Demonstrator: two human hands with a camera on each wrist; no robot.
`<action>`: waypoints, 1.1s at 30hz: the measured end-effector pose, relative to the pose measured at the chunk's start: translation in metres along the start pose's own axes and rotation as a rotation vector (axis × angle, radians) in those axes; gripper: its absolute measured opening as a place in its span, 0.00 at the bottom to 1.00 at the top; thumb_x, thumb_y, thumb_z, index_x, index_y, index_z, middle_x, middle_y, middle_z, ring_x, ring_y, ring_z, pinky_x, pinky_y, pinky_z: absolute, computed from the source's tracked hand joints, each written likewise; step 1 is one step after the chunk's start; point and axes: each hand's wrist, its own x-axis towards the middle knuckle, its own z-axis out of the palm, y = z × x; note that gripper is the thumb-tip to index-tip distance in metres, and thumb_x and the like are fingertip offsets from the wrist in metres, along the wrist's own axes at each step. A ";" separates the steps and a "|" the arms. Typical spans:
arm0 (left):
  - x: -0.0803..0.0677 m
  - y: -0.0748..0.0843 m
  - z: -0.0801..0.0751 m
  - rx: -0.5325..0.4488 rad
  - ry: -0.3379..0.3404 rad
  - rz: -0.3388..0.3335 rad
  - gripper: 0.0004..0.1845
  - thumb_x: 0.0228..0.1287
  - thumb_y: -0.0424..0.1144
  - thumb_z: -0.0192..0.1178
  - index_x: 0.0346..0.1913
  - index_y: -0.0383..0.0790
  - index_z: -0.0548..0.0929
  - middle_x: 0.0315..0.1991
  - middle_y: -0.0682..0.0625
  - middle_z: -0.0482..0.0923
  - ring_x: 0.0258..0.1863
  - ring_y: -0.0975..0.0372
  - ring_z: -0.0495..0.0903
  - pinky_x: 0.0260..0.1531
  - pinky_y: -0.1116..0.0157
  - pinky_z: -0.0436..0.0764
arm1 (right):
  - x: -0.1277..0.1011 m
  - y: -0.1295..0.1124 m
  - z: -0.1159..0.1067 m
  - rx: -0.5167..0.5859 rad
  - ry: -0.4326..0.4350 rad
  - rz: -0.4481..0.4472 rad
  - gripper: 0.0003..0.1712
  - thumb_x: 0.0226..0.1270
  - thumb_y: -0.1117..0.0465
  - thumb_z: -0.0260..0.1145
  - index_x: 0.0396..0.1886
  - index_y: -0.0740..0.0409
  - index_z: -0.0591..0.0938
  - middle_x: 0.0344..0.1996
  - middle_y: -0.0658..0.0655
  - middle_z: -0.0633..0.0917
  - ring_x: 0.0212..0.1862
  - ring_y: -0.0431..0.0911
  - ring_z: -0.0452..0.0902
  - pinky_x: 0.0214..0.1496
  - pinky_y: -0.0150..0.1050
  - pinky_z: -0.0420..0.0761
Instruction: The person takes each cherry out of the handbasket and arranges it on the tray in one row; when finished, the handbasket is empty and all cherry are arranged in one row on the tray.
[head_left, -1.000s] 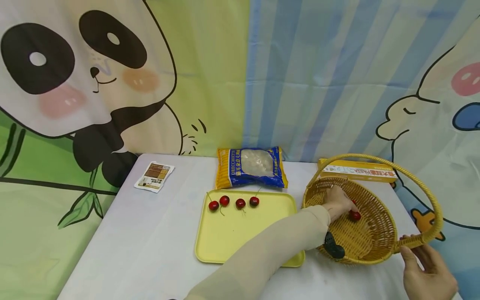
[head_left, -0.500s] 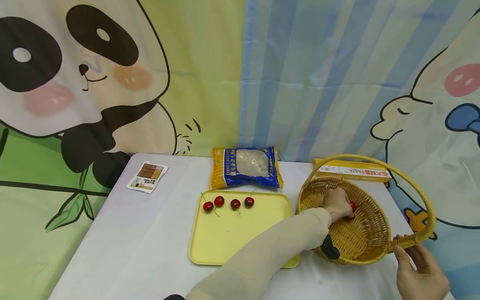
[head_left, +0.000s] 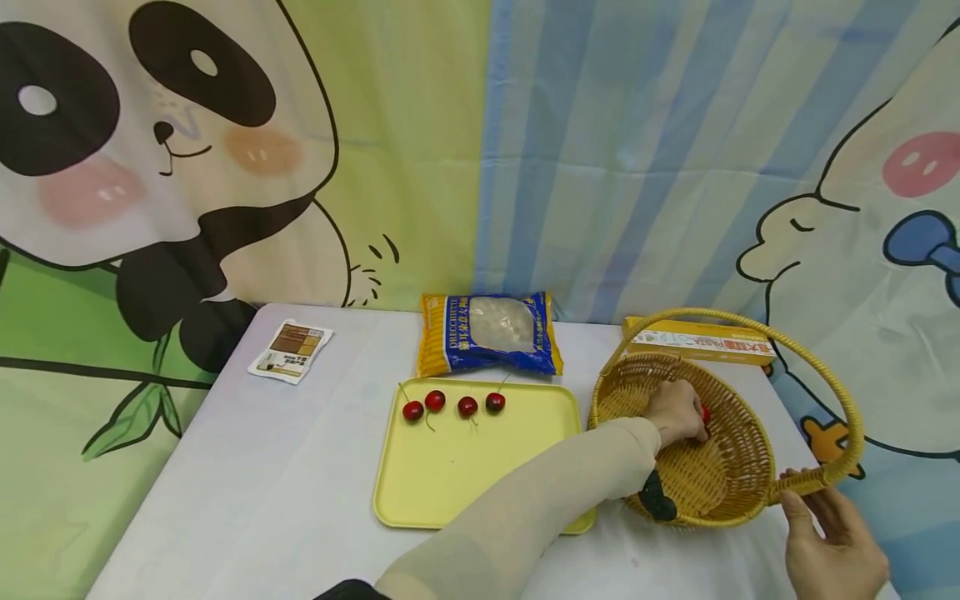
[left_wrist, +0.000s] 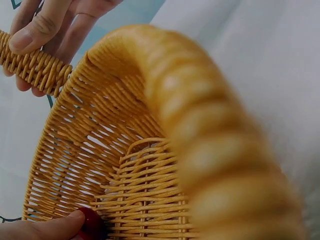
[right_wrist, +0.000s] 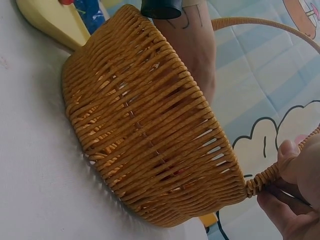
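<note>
My left hand [head_left: 675, 410] reaches down inside the wicker basket [head_left: 738, 425], its fingers curled at a cherry. In the left wrist view the thumb presses against a dark red cherry [left_wrist: 92, 225]; the other fingers are out of sight. Red shows beside the fingertips in the head view, where a cherry [head_left: 705, 414] is partly hidden. My right hand [head_left: 836, 542] grips the base of the basket's handle at its near right side, thumb on top, as the right wrist view also shows. To the left, several cherries [head_left: 467, 407] with stems lie in a row on a yellow tray [head_left: 420, 492].
A blue and yellow pasta bag [head_left: 491, 333] lies behind the tray. Behind the basket is a yellow pasta box [head_left: 697, 342]. A small white and brown packet [head_left: 291, 352] lies at the table's far left. The basket's tall handle [head_left: 810, 354] arches over its right side.
My left fingers have curled in and drawn slightly back at the cherries, and less red shows beside them. The right hand keeps its grip on the handle. The head view has shifted slightly.
</note>
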 end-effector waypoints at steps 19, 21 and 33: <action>-0.025 -0.004 -0.053 -0.016 -0.063 0.154 0.07 0.54 0.39 0.82 0.36 0.49 0.93 0.36 0.63 0.85 0.40 0.70 0.79 0.32 0.73 0.77 | -0.001 0.001 -0.001 -0.035 -0.040 0.057 0.27 0.81 0.58 0.61 0.76 0.42 0.75 0.71 0.51 0.78 0.70 0.34 0.74 0.71 0.36 0.76; -0.033 -0.007 -0.065 -0.026 -0.105 0.195 0.08 0.56 0.39 0.81 0.38 0.49 0.93 0.35 0.64 0.85 0.39 0.71 0.79 0.33 0.75 0.77 | -0.002 0.002 -0.001 -0.035 -0.036 0.051 0.27 0.81 0.58 0.61 0.76 0.42 0.74 0.71 0.51 0.78 0.70 0.35 0.74 0.71 0.37 0.76; -0.068 -0.044 -0.155 -0.060 -0.213 0.402 0.12 0.63 0.42 0.76 0.49 0.51 0.92 0.39 0.64 0.90 0.34 0.81 0.81 0.39 0.81 0.79 | -0.003 0.001 0.002 -0.054 -0.021 0.038 0.27 0.82 0.56 0.58 0.77 0.42 0.72 0.73 0.50 0.76 0.73 0.35 0.72 0.72 0.38 0.75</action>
